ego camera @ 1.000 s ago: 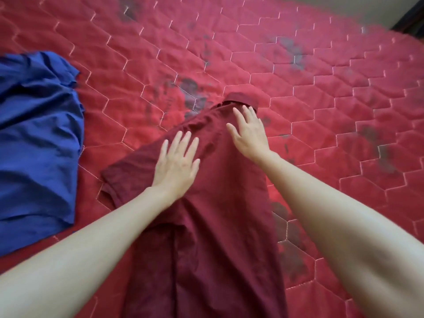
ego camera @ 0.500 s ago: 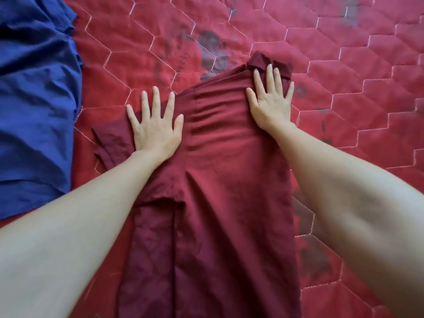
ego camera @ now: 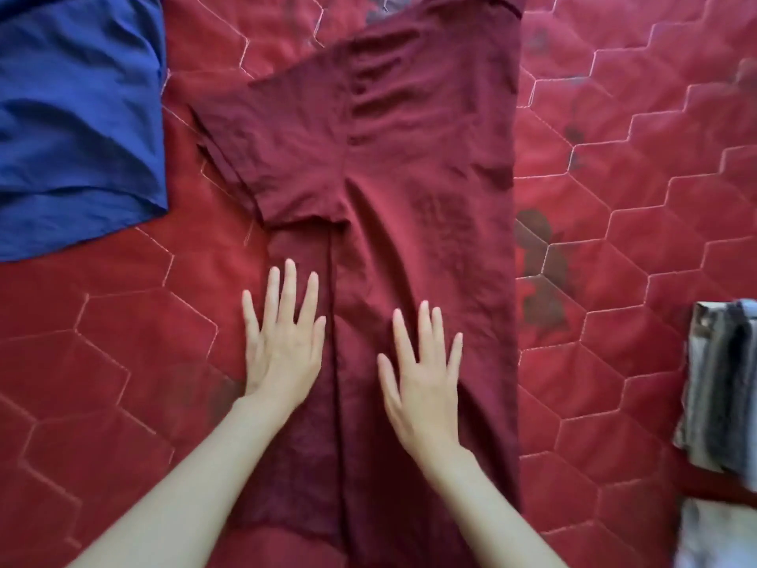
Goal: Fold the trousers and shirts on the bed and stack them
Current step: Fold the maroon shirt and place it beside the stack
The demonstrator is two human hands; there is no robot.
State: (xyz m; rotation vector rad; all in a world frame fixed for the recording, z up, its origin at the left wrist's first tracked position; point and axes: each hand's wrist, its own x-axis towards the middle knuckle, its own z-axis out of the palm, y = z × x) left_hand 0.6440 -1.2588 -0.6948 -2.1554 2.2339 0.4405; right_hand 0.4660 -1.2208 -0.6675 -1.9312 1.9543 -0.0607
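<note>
A maroon shirt (ego camera: pixel 413 166) lies lengthwise down the middle of the red quilted bed (ego camera: pixel 639 223), folded in half along its length, with one short sleeve sticking out to the left. My left hand (ego camera: pixel 284 338) presses flat on the shirt's left edge, fingers straight and spread. My right hand (ego camera: pixel 424 371) lies flat on the shirt's lower body, fingers straight as well. A blue garment (ego camera: pixel 78 112) lies spread and rumpled at the upper left. A folded grey stack (ego camera: pixel 723 387) sits at the right edge, partly cut off.
The bed cover is red with stitched hexagons and dark faded patches. Bare quilt lies between the maroon shirt and the grey stack, and below the blue garment at the left.
Both hands have slid down the shirt from the shoulder and collar toward its lower body. The view has tipped down, and the grey stack has come into sight at the right.
</note>
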